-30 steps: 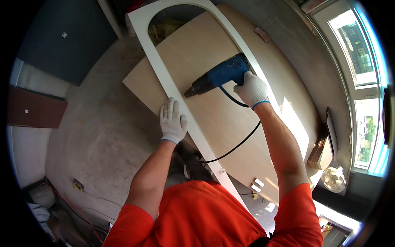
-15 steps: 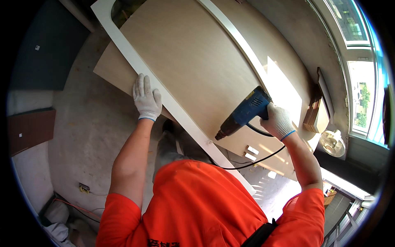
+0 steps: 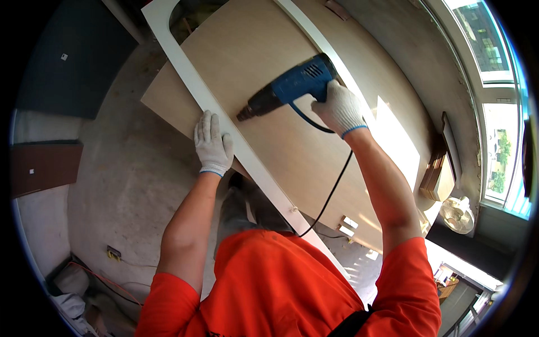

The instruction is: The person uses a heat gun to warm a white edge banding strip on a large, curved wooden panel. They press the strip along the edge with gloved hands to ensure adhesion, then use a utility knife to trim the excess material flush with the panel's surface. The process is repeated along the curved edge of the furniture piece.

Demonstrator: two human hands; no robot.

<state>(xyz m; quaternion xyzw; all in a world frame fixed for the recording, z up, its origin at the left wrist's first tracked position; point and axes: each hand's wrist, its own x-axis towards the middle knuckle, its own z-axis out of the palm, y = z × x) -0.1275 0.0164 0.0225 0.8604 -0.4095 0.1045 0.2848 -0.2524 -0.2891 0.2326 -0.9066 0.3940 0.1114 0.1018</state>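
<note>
A large white door-like frame (image 3: 255, 163) with a rounded corner lies slantwise over a tan board (image 3: 236, 62). My left hand (image 3: 213, 147), in a white knit glove, rests on the frame's near rail with its fingers stretched over it and the thumb apart. My right hand (image 3: 341, 106), gloved too, is wrapped round the handle of a blue heat gun (image 3: 303, 78). The gun's dark nozzle points down and left, just beyond the near rail and close to my left fingertips. Whether the trigger is pressed is hidden.
The gun's black cord (image 3: 336, 191) runs down across the board toward my waist. At right are a stack of boards (image 3: 439, 177), a small fan (image 3: 457, 214) and a window (image 3: 497, 146). A dark panel (image 3: 67, 56) and a brown panel (image 3: 48, 168) stand at left.
My right hand has carried the heat gun up and to the left, bringing its nozzle near my left hand. The left hand keeps its place on the rail; the whole view has shifted slightly.
</note>
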